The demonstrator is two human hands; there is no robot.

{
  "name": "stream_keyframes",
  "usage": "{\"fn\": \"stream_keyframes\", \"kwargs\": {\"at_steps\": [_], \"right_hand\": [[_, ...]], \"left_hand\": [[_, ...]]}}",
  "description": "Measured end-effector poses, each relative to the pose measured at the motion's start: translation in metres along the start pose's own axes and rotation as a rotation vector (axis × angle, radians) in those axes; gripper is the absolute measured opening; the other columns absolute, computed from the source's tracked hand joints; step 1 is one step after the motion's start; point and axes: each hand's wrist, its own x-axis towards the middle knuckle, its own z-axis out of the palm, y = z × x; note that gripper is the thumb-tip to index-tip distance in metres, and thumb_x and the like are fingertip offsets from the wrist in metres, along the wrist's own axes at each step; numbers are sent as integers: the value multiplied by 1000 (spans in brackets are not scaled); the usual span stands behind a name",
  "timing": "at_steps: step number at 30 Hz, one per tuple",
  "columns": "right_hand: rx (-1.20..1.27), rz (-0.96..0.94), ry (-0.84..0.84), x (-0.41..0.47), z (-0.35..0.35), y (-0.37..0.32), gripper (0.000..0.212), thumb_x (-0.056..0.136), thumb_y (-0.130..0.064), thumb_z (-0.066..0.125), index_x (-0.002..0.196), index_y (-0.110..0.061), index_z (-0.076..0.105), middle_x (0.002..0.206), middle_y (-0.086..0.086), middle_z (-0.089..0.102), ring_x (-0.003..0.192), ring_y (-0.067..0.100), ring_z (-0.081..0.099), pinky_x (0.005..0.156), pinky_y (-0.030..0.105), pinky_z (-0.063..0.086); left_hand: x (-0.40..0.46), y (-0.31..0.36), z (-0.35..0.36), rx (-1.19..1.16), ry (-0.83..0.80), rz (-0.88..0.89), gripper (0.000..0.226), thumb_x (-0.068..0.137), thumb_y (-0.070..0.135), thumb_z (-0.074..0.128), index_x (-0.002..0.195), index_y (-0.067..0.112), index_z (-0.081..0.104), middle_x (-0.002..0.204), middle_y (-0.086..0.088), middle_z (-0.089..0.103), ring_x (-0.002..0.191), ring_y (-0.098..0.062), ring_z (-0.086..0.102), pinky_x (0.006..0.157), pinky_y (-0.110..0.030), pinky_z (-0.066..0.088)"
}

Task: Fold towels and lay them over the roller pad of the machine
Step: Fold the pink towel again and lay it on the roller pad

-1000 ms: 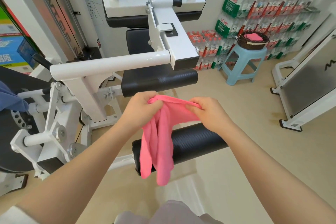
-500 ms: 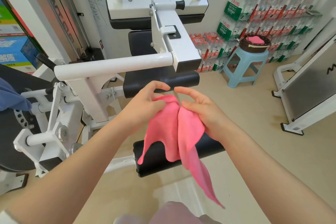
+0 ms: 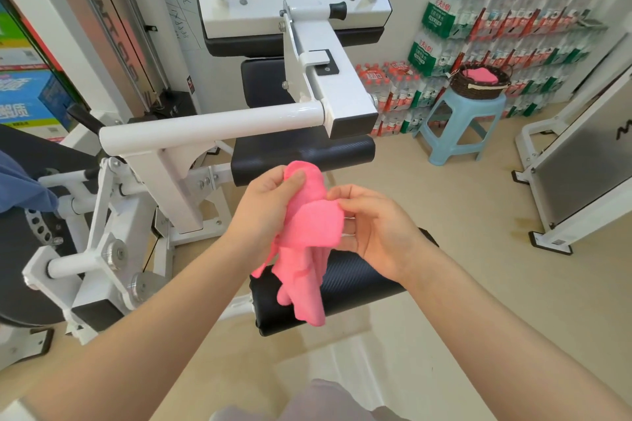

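Note:
A pink towel point(image 3: 309, 249) hangs bunched in front of the black roller pad point(image 3: 355, 287) of the white gym machine. My left hand point(image 3: 270, 208) grips its upper part, with the thumb pressed on the top fold. My right hand point(image 3: 372, 229) pinches a folded flap of the same towel between thumb and fingers. The towel's lower ends dangle over the pad's left half. Both hands are above the pad, close together.
The machine's white arm point(image 3: 212, 128) and black seat pad point(image 3: 304, 154) stand just beyond my hands. At the back right a blue stool point(image 3: 458, 126) carries a dark basket point(image 3: 478, 85) with another pink towel point(image 3: 482, 74). Bottled-water packs are stacked against the wall; another machine stands at right.
The towel's long hanging tail has been gathered up into a shorter bunch. My right hand folded a flap across toward the left hand, and both hands lifted slightly.

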Motion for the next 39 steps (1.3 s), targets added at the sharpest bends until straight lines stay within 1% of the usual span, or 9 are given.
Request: {"fn": "stream_keyframes", "kwargs": {"at_steps": [4, 10, 15, 19, 23, 27, 31, 34, 39], "right_hand": [[53, -9, -80, -5, 1, 2, 34, 88, 14, 33, 105, -8, 52, 84, 2, 72, 70, 15, 70, 44, 20, 52], [-530, -305, 282, -2, 4, 9, 13, 81, -15, 69, 71, -17, 60, 63, 5, 69, 59, 15, 64, 61, 29, 53], [-746, -366, 398, -3, 5, 7, 33, 77, -36, 72, 56, -16, 55, 42, -2, 55, 42, 6, 48, 56, 21, 39], [-836, -368, 487, 3, 1, 7, 43, 79, -42, 68, 52, -16, 47, 46, 1, 48, 46, 11, 42, 51, 25, 37], [-760, -223, 421, 8, -7, 6, 49, 78, -43, 69, 47, -14, 44, 41, 0, 43, 42, 11, 40, 51, 27, 37], [-831, -221, 439, 15, -10, 3, 49, 67, -47, 75, 45, -14, 46, 46, 5, 47, 49, 18, 48, 55, 39, 48], [-926, -334, 386, 12, 0, 0, 50, 76, -44, 70, 47, -11, 47, 42, -1, 41, 46, 13, 41, 55, 30, 38], [-892, -404, 300, 11, 0, -3, 48, 83, -43, 62, 47, -13, 51, 45, -1, 47, 49, 9, 44, 60, 29, 40], [-1110, -442, 251, 19, -29, 0, 29, 85, -30, 64, 62, -15, 55, 84, -7, 48, 82, 10, 49, 71, 17, 37]], "left_hand": [[-4, -1, 4, -28, 11, 59, 17, 93, 18, 51, 86, 14, 66, 80, -10, 61, 70, -16, 54, 62, -28, 42], [-12, -4, 10, 158, -82, 163, 23, 92, 23, 53, 78, 23, 70, 69, 7, 65, 68, -7, 57, 64, -19, 46], [-13, -7, 10, 179, -110, 155, 23, 95, 23, 49, 88, 22, 71, 79, 7, 68, 75, -3, 60, 69, -17, 49], [-12, -11, 3, 145, -225, 162, 27, 98, 20, 42, 99, 14, 69, 86, -1, 67, 80, -7, 61, 73, -18, 50], [-9, -14, -1, 507, -228, 320, 39, 93, 43, 44, 93, 12, 69, 78, -12, 64, 71, -11, 56, 68, -28, 46], [-2, -17, -4, 798, -229, 499, 47, 77, 57, 48, 100, 22, 68, 72, -5, 66, 67, -17, 60, 63, -33, 49], [2, -11, -10, 850, -159, 660, 31, 85, 41, 50, 95, 19, 69, 51, 11, 48, 59, -4, 51, 51, -12, 35], [0, -1, -11, 791, -175, 660, 17, 92, 25, 51, 87, 22, 67, 59, 14, 55, 62, -1, 53, 55, -9, 37], [2, 9, -15, 354, 7, 410, 31, 97, 20, 43, 80, 36, 63, 71, 25, 62, 72, 6, 55, 72, -15, 44]]}}
